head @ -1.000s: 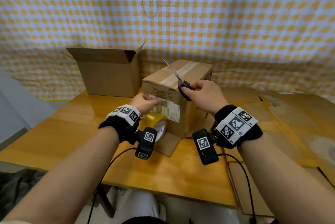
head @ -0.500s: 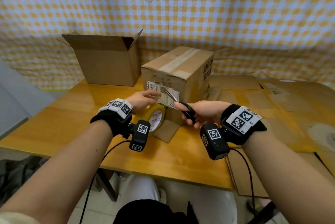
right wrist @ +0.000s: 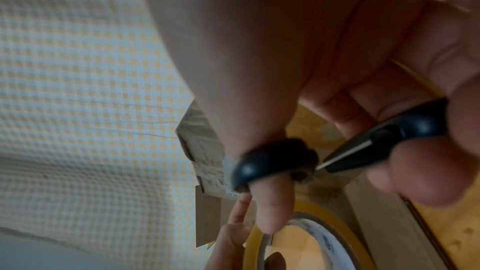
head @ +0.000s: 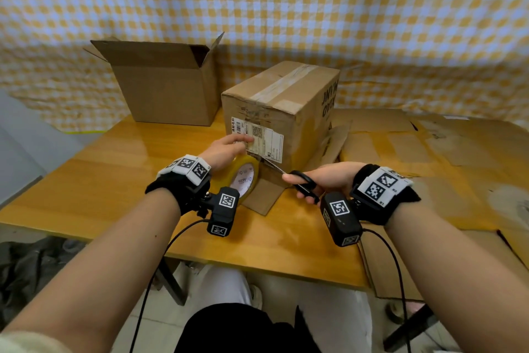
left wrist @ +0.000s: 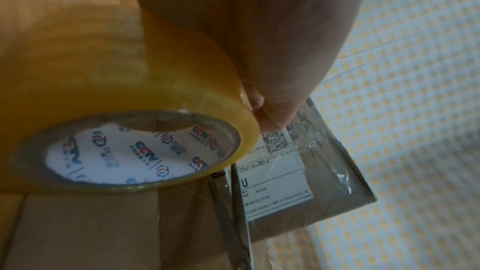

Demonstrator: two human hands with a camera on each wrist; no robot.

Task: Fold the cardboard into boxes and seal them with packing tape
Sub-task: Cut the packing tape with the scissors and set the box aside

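Head view first: the sealed box (head: 279, 112) stands near the middle of the desk (head: 114, 181), a strip of tape running along its top seam and down the near face over the shipping label (head: 264, 139). The left hand (head: 226, 149) grips the tape roll (head: 244, 178) from above, pinching it against that near face, low down by the box's bottom edge. The right hand (head: 323, 178) has thumb and fingers through the black handles of the scissors (head: 297, 181), blades parted and reaching in toward the stretch of tape between roll and box. From the left wrist, those blades (left wrist: 228, 213) straddle the film just below the roll. So this one looks a snip away from finished: folded, taped, only the cut and a press-down left. Toward the back left corner a second box (head: 166, 86) stands folded but with its top flaps up, unsealed. Flat cardboard (head: 415, 149) lies along the right side, apparently waiting to be folded.
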